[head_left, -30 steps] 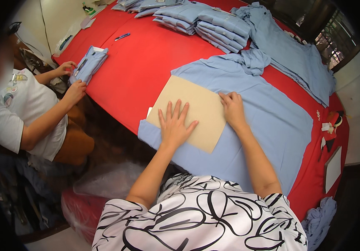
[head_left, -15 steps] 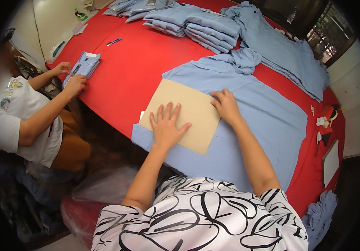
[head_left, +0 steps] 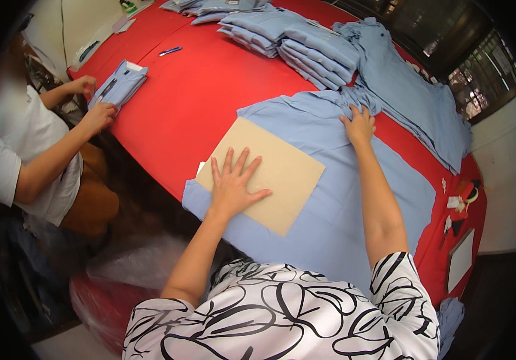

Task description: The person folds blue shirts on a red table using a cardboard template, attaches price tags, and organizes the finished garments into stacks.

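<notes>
A light blue shirt [head_left: 330, 210] lies spread before me, with a square of tan cardboard [head_left: 288, 174] flat on its left part. My left hand [head_left: 232, 187] is open, fingers spread, pressing on the cardboard. A small white edge [head_left: 200, 168] peeks out under the board's left side. Farther off, my right hand [head_left: 360, 127] rests on the shirt by its bunched far end [head_left: 360, 99], thumb and fingers apart. The undersides of its fingertips are hidden.
The table has a red cloth [head_left: 180, 114]. Stacked folded blue shirts [head_left: 318, 51] and loose shirts [head_left: 408, 90] lie beyond. A co-worker's hands [head_left: 99, 117] touch a folded shirt [head_left: 120, 84] at left. A blue pen [head_left: 170, 51], tape roll [head_left: 472, 195] and white board [head_left: 460, 264] lie on the table.
My right hand has left the cardboard's right corner and reached away to the shirt's bunched far end. My left hand stays on the cardboard, and the whole view has shifted slightly.
</notes>
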